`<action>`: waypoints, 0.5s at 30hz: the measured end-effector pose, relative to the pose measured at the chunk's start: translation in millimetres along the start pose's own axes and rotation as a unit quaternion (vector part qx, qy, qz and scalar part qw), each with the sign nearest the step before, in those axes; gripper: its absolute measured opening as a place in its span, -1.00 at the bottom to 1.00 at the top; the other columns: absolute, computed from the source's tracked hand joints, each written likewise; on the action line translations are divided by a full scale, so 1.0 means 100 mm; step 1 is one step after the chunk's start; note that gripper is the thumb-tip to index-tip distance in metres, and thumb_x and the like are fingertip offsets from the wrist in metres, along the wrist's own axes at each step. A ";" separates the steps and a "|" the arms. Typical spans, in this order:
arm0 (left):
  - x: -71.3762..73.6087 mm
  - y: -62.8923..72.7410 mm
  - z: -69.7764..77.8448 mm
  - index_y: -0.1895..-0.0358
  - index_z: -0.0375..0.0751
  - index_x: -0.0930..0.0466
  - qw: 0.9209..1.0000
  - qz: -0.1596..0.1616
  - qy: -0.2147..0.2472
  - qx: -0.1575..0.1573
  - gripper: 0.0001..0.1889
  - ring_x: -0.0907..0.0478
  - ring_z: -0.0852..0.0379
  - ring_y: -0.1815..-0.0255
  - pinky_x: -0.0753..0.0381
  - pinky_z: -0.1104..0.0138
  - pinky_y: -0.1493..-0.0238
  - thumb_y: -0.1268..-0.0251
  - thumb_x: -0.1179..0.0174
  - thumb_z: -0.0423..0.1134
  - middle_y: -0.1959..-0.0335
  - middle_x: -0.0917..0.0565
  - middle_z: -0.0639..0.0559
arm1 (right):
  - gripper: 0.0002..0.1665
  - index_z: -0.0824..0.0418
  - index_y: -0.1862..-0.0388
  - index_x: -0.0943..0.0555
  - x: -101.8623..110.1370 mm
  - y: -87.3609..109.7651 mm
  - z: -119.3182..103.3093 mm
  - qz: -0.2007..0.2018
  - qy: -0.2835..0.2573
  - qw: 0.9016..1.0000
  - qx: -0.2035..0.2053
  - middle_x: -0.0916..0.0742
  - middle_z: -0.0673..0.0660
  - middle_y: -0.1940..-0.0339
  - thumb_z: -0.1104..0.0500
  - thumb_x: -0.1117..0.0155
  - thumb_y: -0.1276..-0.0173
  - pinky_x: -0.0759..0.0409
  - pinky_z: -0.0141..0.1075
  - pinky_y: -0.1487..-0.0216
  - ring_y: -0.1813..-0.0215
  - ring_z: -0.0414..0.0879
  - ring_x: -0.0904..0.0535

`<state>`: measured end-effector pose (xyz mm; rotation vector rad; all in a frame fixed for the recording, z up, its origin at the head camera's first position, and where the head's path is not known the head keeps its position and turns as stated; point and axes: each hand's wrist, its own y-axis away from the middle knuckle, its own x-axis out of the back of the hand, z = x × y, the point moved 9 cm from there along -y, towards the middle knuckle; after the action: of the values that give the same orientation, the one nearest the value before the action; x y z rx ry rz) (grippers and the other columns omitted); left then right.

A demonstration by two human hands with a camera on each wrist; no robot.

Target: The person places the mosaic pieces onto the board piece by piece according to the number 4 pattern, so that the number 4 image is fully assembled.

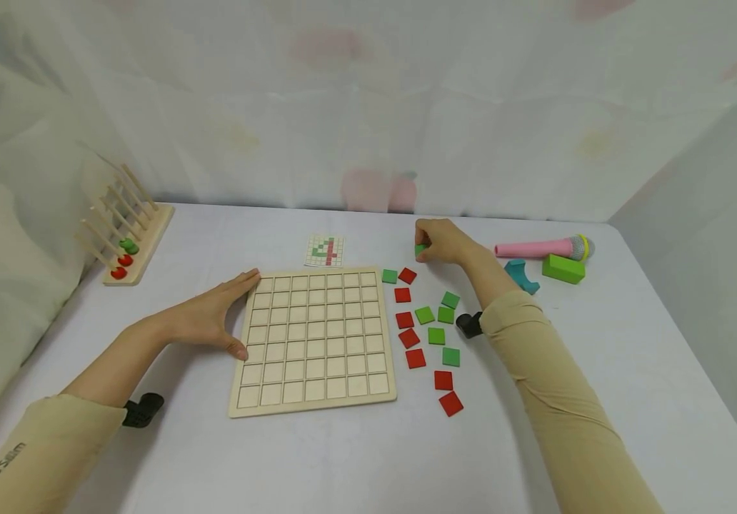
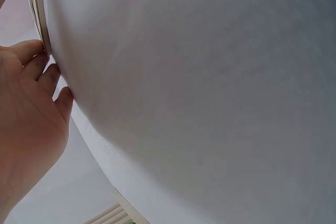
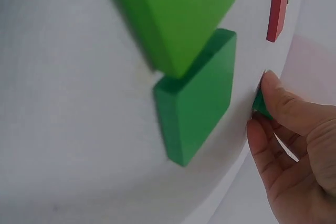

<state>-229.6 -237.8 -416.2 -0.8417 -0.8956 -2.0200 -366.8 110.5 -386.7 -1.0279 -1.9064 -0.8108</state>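
Observation:
A wooden grid board (image 1: 316,330) lies on the white table, its squares bare. Along its left edge rests my left hand (image 1: 204,318), thumb and fingers spread apart; in the left wrist view its fingertips touch the board's side. Beyond the loose tiles, my right hand (image 1: 443,241) pinches a green tile (image 3: 259,102) between thumb and fingers, close to the table. Several red tiles (image 1: 403,295) and green tiles (image 1: 436,335) lie scattered right of the board. Behind the board is a small card (image 1: 325,251) with a green and red pattern on a grid.
At the far left stands a wooden peg rack (image 1: 158,227) with red and green beads on it. A pink toy microphone (image 1: 535,248), a teal curved block (image 1: 520,275) and a green block (image 1: 563,268) lie to the right, near the right forearm. A pale curtain (image 1: 368,107) hangs behind the table.

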 end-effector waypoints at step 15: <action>0.00 0.00 0.02 -0.60 -0.28 0.20 1.000 0.004 -0.007 -0.008 0.51 0.27 -0.33 -0.66 0.11 -0.30 -0.54 0.42 -0.59 0.26 -0.67 0.21 -0.18 | -0.83 0.25 0.13 -0.68 0.14 -0.03 -0.31 0.045 -0.132 0.990 0.015 -0.72 0.20 0.15 0.31 -0.34 -0.30 -0.57 -0.27 0.06 0.06 0.03 -0.60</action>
<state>-228.9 -236.5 -414.7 -0.8686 -0.8839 -2.0200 -363.5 89.0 -360.0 -1.2432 -2.0691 -0.6161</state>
